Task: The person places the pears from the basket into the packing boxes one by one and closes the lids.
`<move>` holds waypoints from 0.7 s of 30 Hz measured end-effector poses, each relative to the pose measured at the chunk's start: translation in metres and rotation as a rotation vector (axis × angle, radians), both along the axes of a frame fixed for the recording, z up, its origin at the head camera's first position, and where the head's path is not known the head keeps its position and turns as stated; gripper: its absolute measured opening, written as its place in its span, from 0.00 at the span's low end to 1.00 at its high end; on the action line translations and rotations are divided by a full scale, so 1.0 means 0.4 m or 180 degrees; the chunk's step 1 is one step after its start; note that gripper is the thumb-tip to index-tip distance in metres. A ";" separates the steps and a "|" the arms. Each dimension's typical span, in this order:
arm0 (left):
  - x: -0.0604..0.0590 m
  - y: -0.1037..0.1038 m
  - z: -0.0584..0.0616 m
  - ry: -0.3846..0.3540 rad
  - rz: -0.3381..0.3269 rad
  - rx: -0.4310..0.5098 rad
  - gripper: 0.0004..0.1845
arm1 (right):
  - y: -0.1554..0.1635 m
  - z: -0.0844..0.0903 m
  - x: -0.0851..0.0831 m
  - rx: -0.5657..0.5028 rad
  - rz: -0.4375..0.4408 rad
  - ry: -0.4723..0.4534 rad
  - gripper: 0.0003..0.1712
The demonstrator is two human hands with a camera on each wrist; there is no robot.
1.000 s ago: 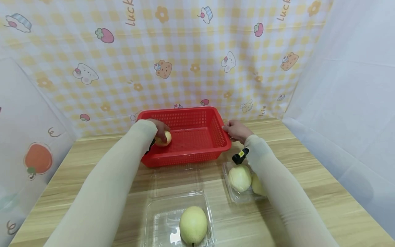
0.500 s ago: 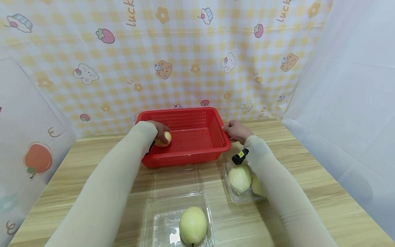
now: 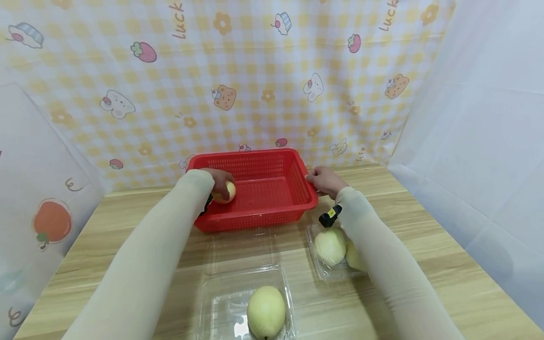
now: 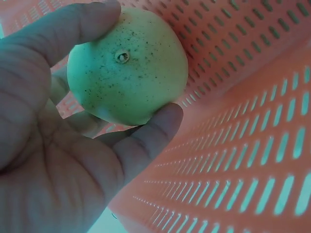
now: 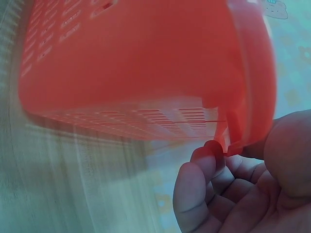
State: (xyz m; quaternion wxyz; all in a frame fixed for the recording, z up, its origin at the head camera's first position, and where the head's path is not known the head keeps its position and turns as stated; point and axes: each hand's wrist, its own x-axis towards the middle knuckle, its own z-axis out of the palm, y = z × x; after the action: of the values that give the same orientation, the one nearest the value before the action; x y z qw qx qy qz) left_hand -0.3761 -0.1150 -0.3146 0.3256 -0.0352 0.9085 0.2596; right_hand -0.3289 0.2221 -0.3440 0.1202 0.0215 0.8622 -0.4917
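Observation:
My left hand (image 3: 221, 182) reaches into the red slotted basket (image 3: 272, 219) and grips a pale yellow-green pear (image 3: 226, 192) at its left side. The left wrist view shows the thumb and fingers (image 4: 146, 141) curled round that pear (image 4: 127, 65) just above the basket's floor (image 4: 252, 160). My right hand (image 3: 324, 181) holds the basket's right rim; in the right wrist view its thumb and curled fingers (image 5: 204, 189) pinch the rim's edge (image 5: 252, 97).
An open clear clamshell box (image 3: 212, 302) near the table's front holds one pear (image 3: 266, 311). A second clear tray (image 3: 316, 269) at the right holds two pears (image 3: 330, 246), partly under my right forearm. Patterned cloth walls stand behind and at both sides of the wooden table (image 3: 446, 264).
Almost nothing: my left hand with the pear has edged slightly back within the basket. The right hand stays on the rim.

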 end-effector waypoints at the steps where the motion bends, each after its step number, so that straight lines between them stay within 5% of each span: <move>1: -0.003 -0.001 -0.001 0.0027 -0.0100 -0.0027 0.45 | -0.001 0.001 0.000 0.0009 0.0006 0.0003 0.12; 7: 0.003 -0.002 0.010 0.0266 -0.0551 -0.0079 0.43 | -0.003 0.004 0.005 0.0020 0.0014 -0.0005 0.12; 14: 0.032 0.001 0.036 0.0487 -0.0638 -0.0057 0.42 | -0.006 0.007 0.005 0.0045 0.0037 0.0014 0.13; 21: 0.020 0.003 0.038 0.0657 -0.0872 -0.0025 0.40 | -0.003 0.001 0.001 -0.0021 0.0041 0.0023 0.13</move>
State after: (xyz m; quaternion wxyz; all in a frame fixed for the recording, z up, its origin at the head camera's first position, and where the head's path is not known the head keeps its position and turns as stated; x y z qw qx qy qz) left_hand -0.3680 -0.1139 -0.2994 0.2628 0.1145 0.9344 0.2114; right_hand -0.3286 0.2210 -0.3436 0.1203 0.0138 0.8611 -0.4938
